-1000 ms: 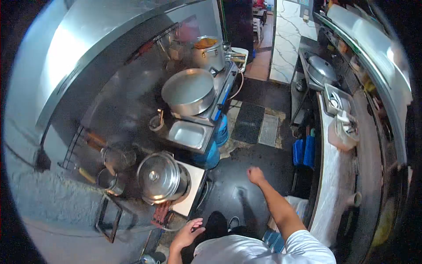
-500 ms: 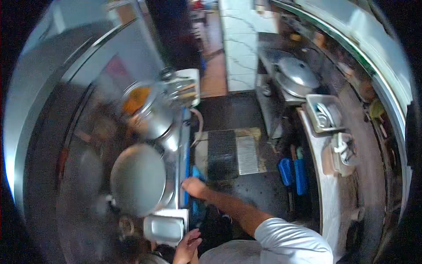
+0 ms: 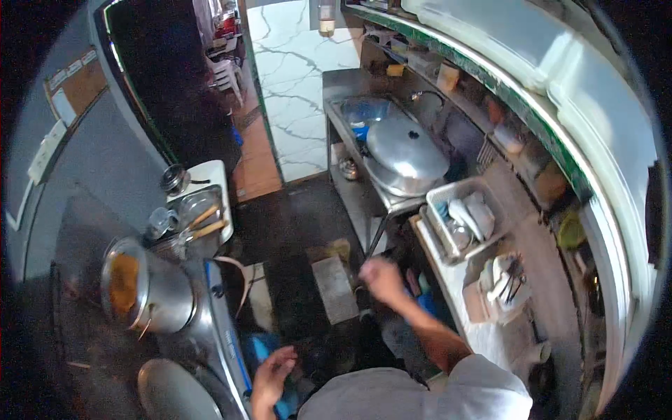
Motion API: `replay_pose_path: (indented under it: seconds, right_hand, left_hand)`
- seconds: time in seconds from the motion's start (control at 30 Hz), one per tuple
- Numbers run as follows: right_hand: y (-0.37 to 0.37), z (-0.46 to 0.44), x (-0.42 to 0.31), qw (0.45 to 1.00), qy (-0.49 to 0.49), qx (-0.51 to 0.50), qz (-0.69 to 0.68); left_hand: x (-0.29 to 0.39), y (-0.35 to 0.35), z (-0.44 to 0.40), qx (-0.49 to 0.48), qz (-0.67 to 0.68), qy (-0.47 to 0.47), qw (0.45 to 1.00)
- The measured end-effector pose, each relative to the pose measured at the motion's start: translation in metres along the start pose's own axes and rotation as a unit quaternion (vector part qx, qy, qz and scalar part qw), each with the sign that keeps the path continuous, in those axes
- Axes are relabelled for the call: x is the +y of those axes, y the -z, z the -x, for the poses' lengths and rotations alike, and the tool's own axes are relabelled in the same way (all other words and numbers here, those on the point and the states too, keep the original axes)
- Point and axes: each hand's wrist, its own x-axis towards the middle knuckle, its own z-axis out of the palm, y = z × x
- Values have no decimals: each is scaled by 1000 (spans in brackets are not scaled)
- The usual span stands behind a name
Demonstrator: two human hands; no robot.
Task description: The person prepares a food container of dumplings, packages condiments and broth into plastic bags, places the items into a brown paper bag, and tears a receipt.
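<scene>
My right hand (image 3: 383, 280) is raised over the dark floor, left of the white counter. Its fingers are curled and somewhat blurred, and whether anything is in them cannot be told. Low in the view, my left hand (image 3: 275, 371) hangs beside the stove's blue-edged front (image 3: 227, 329), with fingers apart and nothing in it. A tall pot (image 3: 164, 297) with orange contents stands on the stove at the left. Nearer me is a wide round pan (image 3: 175, 392), partly cut off by the dark rim of the view.
A large lidded pan (image 3: 407, 150) sits by the sink (image 3: 364, 112). On the counter are a dish basket (image 3: 465, 217) and a utensil container (image 3: 497, 290). A white tray (image 3: 222, 192) holds wooden-handled tools beyond the stove. A doorway opens onto tiled floor (image 3: 259, 161).
The view has moved forward and turned toward the sink side. My right hand has gone from near the stove's edge toward the counter. The stove and pots now lie lower left.
</scene>
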Motion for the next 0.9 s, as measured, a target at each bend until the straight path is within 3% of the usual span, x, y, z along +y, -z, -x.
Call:
replay_pose_path:
  seconds: [0.03, 0.07, 0.1, 0.13, 0.17, 0.2, 0.23, 0.27, 0.33, 0.4, 0.53, 0.7, 0.8, 0.87, 0.9]
  right_hand:
    - [51, -52, 15, 990, -57, 124, -38]
    - [80, -103, 72, 982, -23, 188, -3]
    - [113, -157, 119, 962, -175, 163, -134]
    - [146, -204, 162, 969, -71, 235, -13]
    - [175, -248, 191, 963, -93, 249, 44]
    - [189, -291, 253, 952, -44, 286, 100]
    - [210, -328, 274, 950, -213, 214, 80]
    - [220, -354, 292, 942, -263, 206, 41]
    - [229, -396, 342, 932, -304, 191, 40]
    - [232, -422, 388, 927, -327, 175, 51]
    - [234, -440, 451, 921, -357, 145, 53]
    - [247, -438, 502, 925, -356, 116, 63]
    - [256, -438, 570, 954, -270, 107, 71]
    - [271, -431, 335, 942, -296, 117, 107]
    - [274, -423, 428, 984, -109, 140, -32]
  left_hand:
    - [19, -12, -38, 1, -11, 21, 1000]
    - [35, -27, -79, 1, 15, 10, 1000]
    - [58, -43, -125, -11, -31, -11, 999]
    - [83, -59, -169, -22, -78, -25, 996]
    - [106, -77, -216, -28, -89, -50, 994]
    - [125, -98, -267, -31, -102, -75, 992]
    - [126, -120, -326, -32, -60, -114, 991]
    - [134, -142, -378, -31, -20, -157, 987]
    - [194, -184, -442, 3, 7, -151, 989]
    - [203, -212, -530, 71, -147, -237, 958]
    - [183, -266, -660, 69, -57, -216, 972]
    - [182, -267, -681, 73, 4, -164, 984]
    - [214, -229, -633, 119, -43, -139, 982]
    - [234, -195, -582, 170, -58, -119, 977]
    - [194, -185, -591, 159, 64, -144, 975]
